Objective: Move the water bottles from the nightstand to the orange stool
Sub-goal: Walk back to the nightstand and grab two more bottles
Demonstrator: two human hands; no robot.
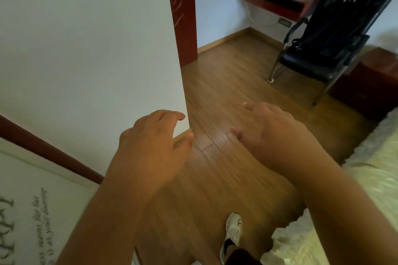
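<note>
Above the wooden floor [226, 97], both hands, left [150, 148] and right [273, 133], hang empty, fingers spread.

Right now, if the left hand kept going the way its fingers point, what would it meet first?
Probably the white wall corner: the left hand points up-right, fingertips overlapping its edge. Depth is unclear; it might pass beside it.

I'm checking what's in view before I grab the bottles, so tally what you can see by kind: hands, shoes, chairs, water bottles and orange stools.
Hands: 2, left hand and right hand, both empty
Shoes: 1, white shoe
Chairs: 1, black chair
Water bottles: 0
Orange stools: 0
Total: 4
</note>
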